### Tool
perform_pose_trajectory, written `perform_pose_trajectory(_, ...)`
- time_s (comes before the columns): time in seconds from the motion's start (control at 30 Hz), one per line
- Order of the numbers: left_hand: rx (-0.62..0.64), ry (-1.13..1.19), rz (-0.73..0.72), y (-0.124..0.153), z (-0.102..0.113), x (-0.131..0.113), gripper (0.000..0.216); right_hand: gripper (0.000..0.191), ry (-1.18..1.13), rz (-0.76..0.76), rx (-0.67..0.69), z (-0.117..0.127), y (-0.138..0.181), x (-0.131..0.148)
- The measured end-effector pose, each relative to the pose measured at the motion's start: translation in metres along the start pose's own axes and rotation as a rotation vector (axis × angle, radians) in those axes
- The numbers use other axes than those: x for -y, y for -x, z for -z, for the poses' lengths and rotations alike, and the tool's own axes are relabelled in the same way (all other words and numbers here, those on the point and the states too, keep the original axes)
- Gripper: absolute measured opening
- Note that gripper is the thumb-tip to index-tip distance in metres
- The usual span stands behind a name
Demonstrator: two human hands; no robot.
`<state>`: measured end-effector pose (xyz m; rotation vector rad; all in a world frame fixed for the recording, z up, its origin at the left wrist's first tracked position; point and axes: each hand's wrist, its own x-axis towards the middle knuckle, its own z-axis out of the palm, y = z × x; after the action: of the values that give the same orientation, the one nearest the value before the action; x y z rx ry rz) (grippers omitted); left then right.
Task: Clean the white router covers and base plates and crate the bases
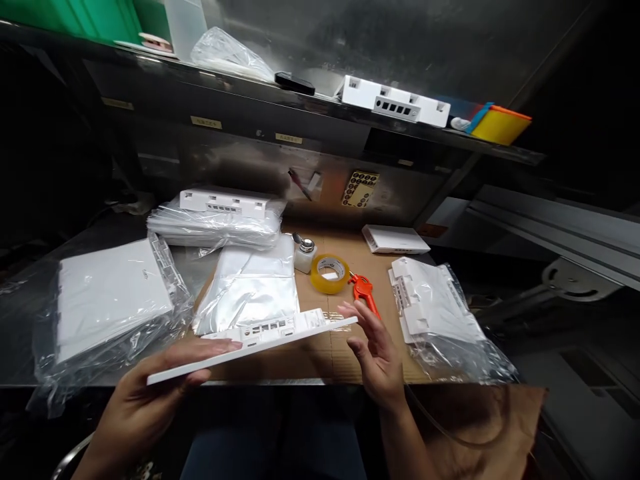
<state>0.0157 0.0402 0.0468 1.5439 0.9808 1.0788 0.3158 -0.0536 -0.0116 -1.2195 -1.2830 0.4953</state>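
A thin white plastic housing panel (280, 343), with port cutouts along its far edge, is held tilted above the front of the bench. My left hand (155, 380) grips its left end, fingers on top and thumb below. Beside the right end is my right hand (377, 360), fingers apart and thumb raised; its fingertips are close to the edge, and I cannot tell if they touch. Just beyond lie clear flat plastic bags (255, 283), a roll of yellowish tape (319, 283) and an orange trigger-handled tool (365, 291).
Bagged white housings lie at left (110, 287) and right (440, 300). Another housing (223, 202) sits on a bag stack (215, 230). A bottle with a metal top (305, 259) stands behind the tape. A white box (395, 239) lies farther back, below a shelf (240, 83).
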Motion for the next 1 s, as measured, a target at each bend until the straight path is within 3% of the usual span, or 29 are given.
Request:
perform_pose_trajectory(0.47, 0.206, 0.11, -0.128, -0.006, -0.005, 0.006, 0.012, 0.035, 0.0, 0.02, -0.055, -0.004, 0.007, -0.024)
perform_pose_trajectory(0.67, 0.187, 0.099, -0.133, -0.004, -0.001, 0.013, 0.014, 0.029, -0.025, 0.047, -0.038, -0.005, 0.006, -0.023)
perform_pose_trajectory(0.73, 0.101, 0.178, -0.136, -0.003, -0.004, 0.015, 0.033, 0.031, -0.058, 0.108, -0.033, -0.004, 0.008, -0.023)
perform_pose_trajectory(0.8, -0.106, 0.42, -0.024, -0.003, -0.007, 0.018, 0.057, 0.033, -0.064, 0.217, -0.011, -0.003, 0.011, -0.022)
perform_pose_trajectory(0.87, -0.289, 0.728, 0.217, -0.006, -0.008, 0.021, 0.063, 0.035, -0.048, 0.33, 0.03, -0.003, 0.011, -0.018)
perform_pose_trajectory(1.0, -0.25, 1.103, 0.698, -0.016, 0.002, 0.025, 0.055, 0.044, 0.038, 0.508, 0.248, -0.007, -0.006, -0.014)
